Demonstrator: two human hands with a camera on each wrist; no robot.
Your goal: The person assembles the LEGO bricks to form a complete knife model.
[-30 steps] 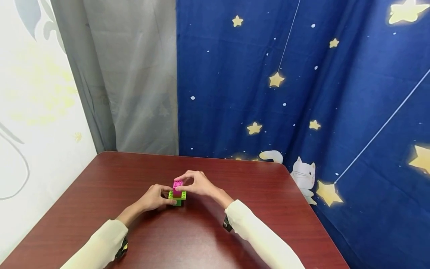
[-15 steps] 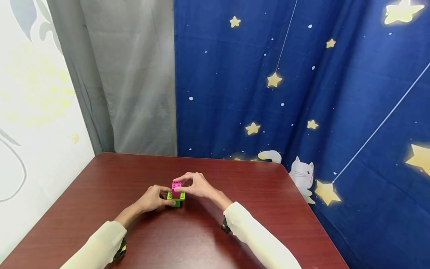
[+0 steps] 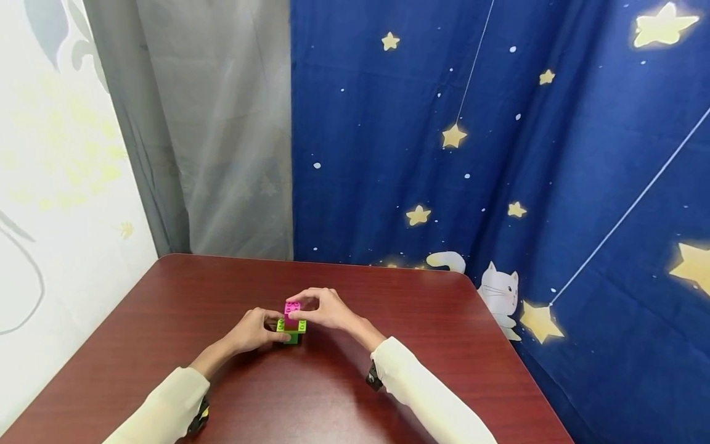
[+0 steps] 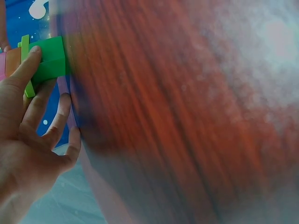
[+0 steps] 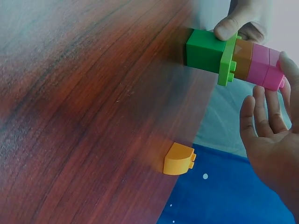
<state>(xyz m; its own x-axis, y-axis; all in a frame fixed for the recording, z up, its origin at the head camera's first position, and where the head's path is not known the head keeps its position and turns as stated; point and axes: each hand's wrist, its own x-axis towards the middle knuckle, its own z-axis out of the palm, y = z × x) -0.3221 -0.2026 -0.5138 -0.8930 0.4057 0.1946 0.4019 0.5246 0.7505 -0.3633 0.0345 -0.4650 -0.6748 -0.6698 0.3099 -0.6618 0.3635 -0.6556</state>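
Observation:
A small tower of toy building bricks stands upright on the table. A green brick (image 5: 205, 49) forms its base, with a wider lime plate (image 5: 227, 64) above it. Over the plate come an orange-brown brick (image 5: 242, 58) and, on top, pink bricks (image 3: 291, 312). My left hand (image 3: 251, 331) grips the lower part from the left, its thumb lying on the green brick at the lime plate. From the right, my right hand (image 3: 330, 309) pinches the top pink brick between thumb and a finger; its other fingers are spread in the right wrist view.
A yellow-orange brick (image 5: 177, 159) with a curved side lies on the table beyond the tower in the right wrist view; the head view does not show it. The reddish-brown table (image 3: 399, 364) ends at the back before grey and blue star-patterned curtains (image 3: 366, 185).

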